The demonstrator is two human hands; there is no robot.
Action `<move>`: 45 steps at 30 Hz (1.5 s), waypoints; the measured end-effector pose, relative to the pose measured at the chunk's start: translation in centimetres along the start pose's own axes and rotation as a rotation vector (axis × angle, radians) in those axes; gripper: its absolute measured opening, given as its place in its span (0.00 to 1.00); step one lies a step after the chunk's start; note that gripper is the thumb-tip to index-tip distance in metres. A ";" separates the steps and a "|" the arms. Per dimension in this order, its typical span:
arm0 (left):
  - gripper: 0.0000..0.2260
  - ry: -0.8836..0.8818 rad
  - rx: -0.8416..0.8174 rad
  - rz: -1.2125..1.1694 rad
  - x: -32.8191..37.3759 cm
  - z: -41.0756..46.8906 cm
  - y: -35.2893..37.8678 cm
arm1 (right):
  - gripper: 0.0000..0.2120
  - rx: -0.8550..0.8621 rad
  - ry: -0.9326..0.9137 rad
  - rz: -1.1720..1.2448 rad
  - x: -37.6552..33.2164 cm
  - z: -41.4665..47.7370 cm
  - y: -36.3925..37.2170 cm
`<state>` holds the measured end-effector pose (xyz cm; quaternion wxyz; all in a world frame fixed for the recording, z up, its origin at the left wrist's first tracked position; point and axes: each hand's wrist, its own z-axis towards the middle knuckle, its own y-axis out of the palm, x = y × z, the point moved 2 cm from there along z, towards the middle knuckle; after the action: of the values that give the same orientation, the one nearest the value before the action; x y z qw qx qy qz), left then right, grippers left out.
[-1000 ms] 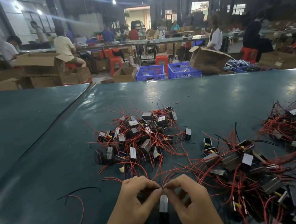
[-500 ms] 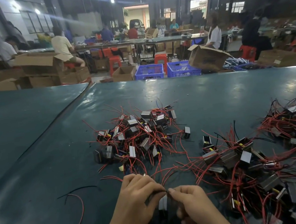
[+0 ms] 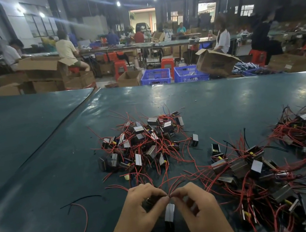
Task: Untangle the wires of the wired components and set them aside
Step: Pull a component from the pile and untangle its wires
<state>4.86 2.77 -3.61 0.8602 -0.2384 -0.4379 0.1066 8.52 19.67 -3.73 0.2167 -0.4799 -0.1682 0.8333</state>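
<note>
Two grips [image 3: 142, 207] [image 3: 198, 206] pinch wires [image 3: 171, 187] — component [image 3: 169, 212] just beneath.

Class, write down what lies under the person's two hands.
A grey-faced component shows between the left hand and right hand, with red wires pinched by both above it. Beneath is the table. Whatever the palms cover is hidden.

Dark green table [image 3: 225, 101], wired component piles [image 3: 144, 145], loose wires [image 3: 81, 212]
</note>
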 end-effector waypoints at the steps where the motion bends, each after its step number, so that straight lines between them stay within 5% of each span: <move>1: 0.04 0.001 -0.009 -0.005 0.0 0.0 0.0 | 0.01 0.004 -0.028 -0.064 0.1 0.0 0.1; 7: 0.02 0.040 -0.014 0.025 0.1 -0.1 0.1 | 0.06 0.046 -0.078 -0.225 0.0 -0.2 0.0; 16: 0.07 0.348 0.070 0.398 -0.5 -0.1 0.8 | 0.16 -0.131 0.922 0.505 0.3 0.0 1.2; 19: 0.07 0.400 0.094 0.427 -0.5 0.0 1.1 | 0.16 -0.127 1.093 0.734 0.6 -0.1 1.0; 22: 0.07 0.299 0.120 0.341 -0.2 0.0 0.9 | 0.16 -0.075 0.945 0.787 0.8 0.1 1.0; 27: 0.05 0.043 0.109 0.072 0.2 0.0 0.0 | 0.07 0.075 0.148 0.164 0.7 0.1 0.2; 30: 0.05 0.025 0.077 0.008 0.4 0.0 0.0 | 0.00 0.097 -0.076 -0.062 0.7 -0.1 0.1; 32: 0.06 0.015 0.056 -0.038 0.4 0.0 0.1 | 0.05 0.125 -0.166 -0.177 0.6 -0.1 0.1; 40: 0.08 -0.044 -0.002 -0.142 0.4 0.0 0.2 | 0.08 0.116 -0.215 -0.200 0.5 -0.1 0.2; 45: 0.05 0.068 0.042 0.043 0.0 -0.1 0.3 | 0.07 0.062 0.061 -0.013 0.9 -0.1 0.5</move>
<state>4.95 2.94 -3.82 0.8771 -0.2331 -0.4007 0.1260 8.15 19.72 -4.65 0.2417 -0.4969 -0.1387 0.8218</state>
